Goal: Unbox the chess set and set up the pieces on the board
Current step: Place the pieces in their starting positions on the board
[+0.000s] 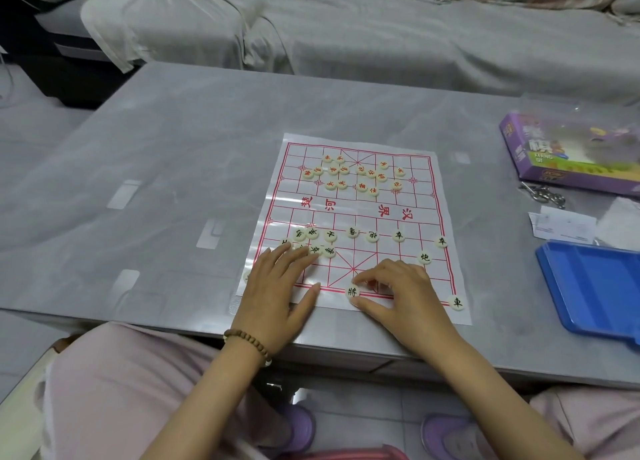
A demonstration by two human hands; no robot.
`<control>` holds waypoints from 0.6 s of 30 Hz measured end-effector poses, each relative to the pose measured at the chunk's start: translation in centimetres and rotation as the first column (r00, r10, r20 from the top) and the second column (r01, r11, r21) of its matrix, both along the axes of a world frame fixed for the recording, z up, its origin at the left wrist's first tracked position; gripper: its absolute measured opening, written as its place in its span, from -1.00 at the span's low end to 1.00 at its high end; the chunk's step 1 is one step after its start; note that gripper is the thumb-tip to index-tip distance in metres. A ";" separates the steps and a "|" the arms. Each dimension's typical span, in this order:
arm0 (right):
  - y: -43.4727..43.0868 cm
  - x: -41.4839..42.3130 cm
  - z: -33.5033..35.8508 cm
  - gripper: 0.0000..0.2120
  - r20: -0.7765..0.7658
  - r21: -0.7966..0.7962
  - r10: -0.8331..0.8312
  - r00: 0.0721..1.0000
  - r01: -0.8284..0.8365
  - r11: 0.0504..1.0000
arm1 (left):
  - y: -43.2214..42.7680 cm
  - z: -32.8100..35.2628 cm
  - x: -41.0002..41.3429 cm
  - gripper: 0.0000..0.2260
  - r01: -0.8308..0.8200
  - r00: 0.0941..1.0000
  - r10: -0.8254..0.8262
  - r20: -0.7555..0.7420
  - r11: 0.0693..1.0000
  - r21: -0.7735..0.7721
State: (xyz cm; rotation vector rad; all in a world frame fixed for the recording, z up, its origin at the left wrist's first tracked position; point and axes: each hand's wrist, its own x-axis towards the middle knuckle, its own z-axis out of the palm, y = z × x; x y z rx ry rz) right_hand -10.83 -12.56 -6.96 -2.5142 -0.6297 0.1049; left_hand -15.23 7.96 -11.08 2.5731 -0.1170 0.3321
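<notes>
Two knees in pale pink trousers (121,390) and a pair of purple slippers (301,428) show below the near edge of the grey table (166,182). Both forearms reach over that edge onto the paper board (427,196), which lies flat on the table close to the near edge, right of the middle.

The left hand (277,290), with a bead bracelet (247,342) on its wrist, lies flat on the board's near left corner. Its fingers are straight and spread and hold nothing; the fingertips reach a small bunch of black-lettered pieces (330,235).

The right hand (401,293) has its fingers curled. Its thumb and forefinger pinch the general (352,291), a cream disc sitting at the middle of the board's near edge line.

More black-lettered discs lie in a loose row across the near half. A cannon (425,257) and a pawn (441,241) lie toward the board's right edge, and a chariot (458,302) sits at its near right corner. The red-lettered pieces (353,175) lie bunched on the far half, off the line crossings.

Along the table's right edge lie a purple box (568,155) at the far end, then a bunch of keys (545,195), paper slips (564,227) and a blue tray (595,286) toward the near end, cut off by the frame. A covered sofa (346,27) stands beyond the far edge.
</notes>
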 end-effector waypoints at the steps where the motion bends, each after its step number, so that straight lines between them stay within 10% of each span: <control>1: -0.1 0.1 0.1 -0.75 -0.011 0.033 -0.006 1.000 0.006 0.999 | 0.0 0.2 0.0 -0.58 0.001 1.000 0.000 0.014 1.000 -0.020; 7: 0.3 2.7 1.9 -0.79 -0.069 0.151 -0.054 0.996 0.064 0.986 | 0.3 1.0 0.3 -0.57 -0.126 0.985 0.144 0.089 0.975 -0.185; 18: 5.2 5.4 1.1 -0.74 0.009 -0.048 0.056 0.998 -0.055 0.997 | 1.4 2.7 2.7 -0.66 -0.233 0.969 0.236 -0.075 0.972 0.043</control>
